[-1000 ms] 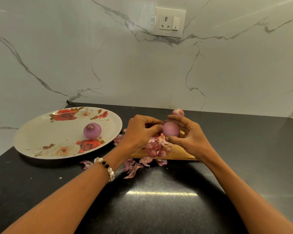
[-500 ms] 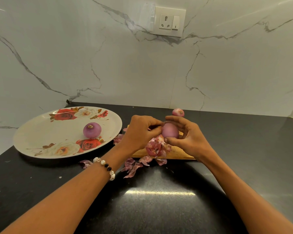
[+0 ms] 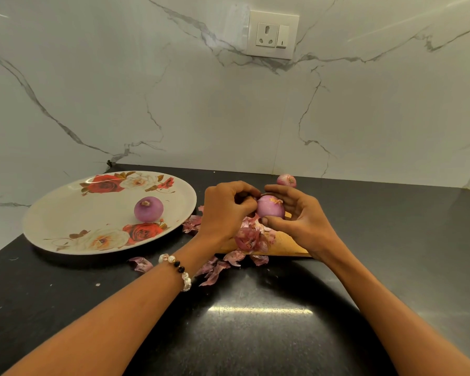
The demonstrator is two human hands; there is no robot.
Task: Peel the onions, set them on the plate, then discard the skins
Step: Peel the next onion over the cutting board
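1. Black stone counter (image 3: pixel 391 253), glossy; floral oval plate (image 3: pixel 65 213) left of centre carries one peeled onion (image 3: pixel 148 209).
2. Wooden board (image 3: pixel 288 246), centre, littered with papery skins (image 3: pixel 248 238).
3. Right hand (image 3: pixel 301 221) cradles the smooth purple onion (image 3: pixel 270 210); left hand (image 3: pixel 224 213) pinches skin at its edge.
4. Best: peel slowly, rotating the bulb.
5. Unpeeled onion (image 3: pixel 286 181) behind.

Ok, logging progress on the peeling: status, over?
Right hand holds onion; left hand pinches its skin. One peeled onion on plate. Skins litter board, nothing blocking.

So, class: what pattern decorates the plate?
Red and white roses on the cream plate, seen in the head view.
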